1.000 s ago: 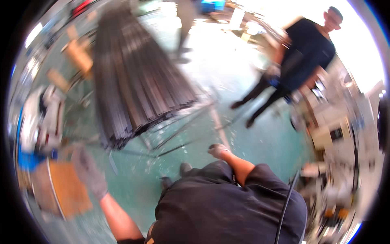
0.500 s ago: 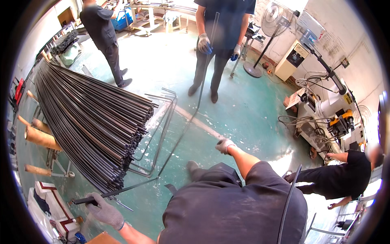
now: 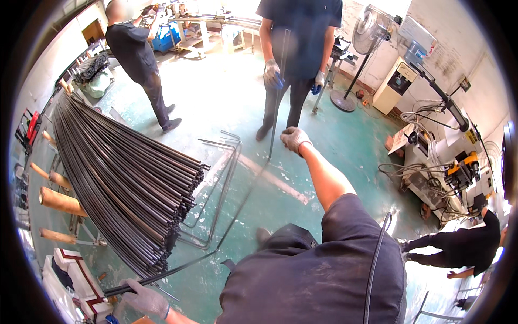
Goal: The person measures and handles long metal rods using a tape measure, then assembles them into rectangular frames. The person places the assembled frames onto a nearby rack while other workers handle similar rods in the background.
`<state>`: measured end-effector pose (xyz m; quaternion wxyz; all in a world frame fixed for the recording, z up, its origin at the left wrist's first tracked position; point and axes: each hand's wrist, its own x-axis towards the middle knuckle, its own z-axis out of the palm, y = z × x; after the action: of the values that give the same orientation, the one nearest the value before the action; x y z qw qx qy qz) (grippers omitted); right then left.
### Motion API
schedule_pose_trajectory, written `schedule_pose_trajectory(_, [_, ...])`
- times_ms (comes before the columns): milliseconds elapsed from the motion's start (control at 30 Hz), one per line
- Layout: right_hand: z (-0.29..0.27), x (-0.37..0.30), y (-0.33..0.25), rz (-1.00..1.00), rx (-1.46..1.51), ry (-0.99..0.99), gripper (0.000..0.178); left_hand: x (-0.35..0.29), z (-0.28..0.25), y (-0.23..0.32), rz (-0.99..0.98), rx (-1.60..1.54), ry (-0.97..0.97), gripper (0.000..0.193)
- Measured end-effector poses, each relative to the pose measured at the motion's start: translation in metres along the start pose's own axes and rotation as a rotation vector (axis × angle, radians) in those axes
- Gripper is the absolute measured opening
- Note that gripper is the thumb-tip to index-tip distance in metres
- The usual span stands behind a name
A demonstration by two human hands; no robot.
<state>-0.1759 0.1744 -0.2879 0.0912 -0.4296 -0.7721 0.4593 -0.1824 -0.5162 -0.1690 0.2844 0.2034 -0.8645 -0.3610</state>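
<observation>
Black metal rods (image 3: 129, 173) are lying bundled beside the bent rod (image 3: 189, 262) in the head view; a co-worker (image 3: 302, 40) is standing beyond. The left hand (image 3: 145, 299) is gripping the bent rod's near end; the right hand (image 3: 295, 140), its closure unclear, is reaching farther forward than half a second ago.

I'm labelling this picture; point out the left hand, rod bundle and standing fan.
Left hand (image 3: 145, 300): head view, back of glove.
Rod bundle (image 3: 127, 170): head view, middle of its top.
Standing fan (image 3: 365, 29): head view, round cage.
</observation>
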Motion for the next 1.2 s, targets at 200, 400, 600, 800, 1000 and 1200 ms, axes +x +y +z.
schedule_pose_trajectory(200, [-0.051, 0.111, -0.060, -0.178, -0.006, 0.361, 0.059, 0.013, 0.013, -0.037, 0.028, 0.087, 0.145, 0.048])
schedule_pose_trajectory(400, [-0.123, 0.183, -0.144, -0.109, -0.048, 0.520, 0.103, 0.007, 0.002, -0.006, 0.001, 0.380, 0.125, 0.055])
schedule_pose_trajectory(600, [-0.129, 0.257, -0.159, -0.292, 0.133, 0.382, 0.088, -0.008, 0.004, 0.010, -0.172, 0.246, 0.177, 0.056])
schedule_pose_trajectory(800, [-0.110, 0.261, -0.154, -0.291, 0.128, 0.336, 0.063, -0.004, 0.000, -0.008, -0.175, 0.326, 0.237, 0.051])
schedule_pose_trajectory(1000, [-0.122, 0.255, -0.122, -0.361, 0.141, 0.451, 0.028, 0.002, 0.018, 0.006, -0.135, 0.283, 0.184, 0.044])
schedule_pose_trajectory(1200, [-0.155, 0.165, -0.081, -0.499, 0.272, 0.600, 0.016, -0.003, 0.002, 0.013, -0.148, 0.248, 0.157, 0.043])
